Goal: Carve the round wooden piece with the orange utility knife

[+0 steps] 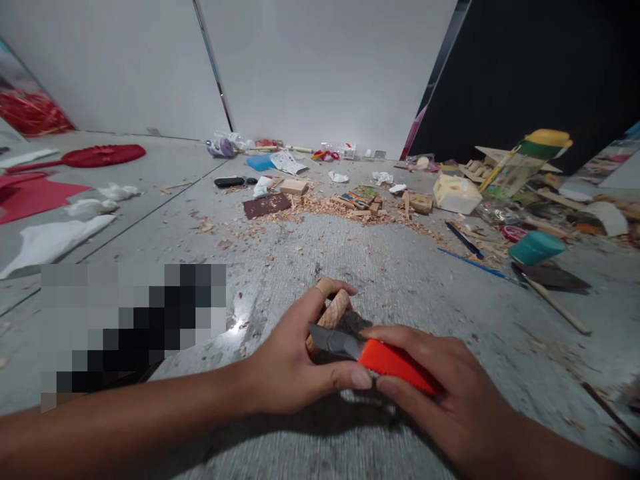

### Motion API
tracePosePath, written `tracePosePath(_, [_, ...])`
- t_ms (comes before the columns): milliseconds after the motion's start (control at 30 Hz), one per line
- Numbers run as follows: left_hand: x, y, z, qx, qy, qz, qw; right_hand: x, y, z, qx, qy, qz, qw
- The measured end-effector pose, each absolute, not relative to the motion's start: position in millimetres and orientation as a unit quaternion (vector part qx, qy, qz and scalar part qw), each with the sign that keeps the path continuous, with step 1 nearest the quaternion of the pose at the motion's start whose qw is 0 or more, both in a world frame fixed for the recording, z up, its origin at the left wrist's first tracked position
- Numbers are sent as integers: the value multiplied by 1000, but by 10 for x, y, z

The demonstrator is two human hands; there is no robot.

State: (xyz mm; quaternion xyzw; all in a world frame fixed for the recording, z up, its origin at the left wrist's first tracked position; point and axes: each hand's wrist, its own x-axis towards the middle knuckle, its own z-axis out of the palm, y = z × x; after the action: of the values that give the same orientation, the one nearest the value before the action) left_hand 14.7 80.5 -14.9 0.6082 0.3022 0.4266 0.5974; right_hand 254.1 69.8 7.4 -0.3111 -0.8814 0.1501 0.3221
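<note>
My left hand (290, 363) is closed around a short round piece of light wood (334, 311), fingers curled over its top, thumb pressed toward the knife. My right hand (450, 393) grips a knife by its orange handle (395, 363). The grey blade (333, 340) points left and rests against the wood piece. Both hands hover just above the grey floor (380, 280).
Wood shavings (320, 207) and small wooden blocks (294, 187) lie further ahead. A dark sandpaper sheet (267, 205), a teal container (536, 247), a blue pencil (470, 262), a wooden stick (557, 307), a bottle with yellow lid (525, 163) and red items (95, 157) lie scattered around. A blurred patch sits at the left.
</note>
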Motion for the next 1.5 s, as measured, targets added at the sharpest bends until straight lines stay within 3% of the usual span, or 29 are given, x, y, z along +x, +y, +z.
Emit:
tracePosePath(267, [132, 803, -89, 667, 316, 418, 530, 2547, 691, 96, -294, -890, 116, 327])
tracePosePath(1100, [154, 774, -70, 655, 354, 432, 509, 2627, 728, -15, -303, -890, 52, 338])
tracePosePath(1300, [154, 773, -115, 591, 296, 438, 609, 2565, 674, 72, -305, -885, 111, 333])
tracePosePath(1500, [161, 737, -102, 638, 290, 416, 579, 2561, 672, 54, -310, -883, 149, 319])
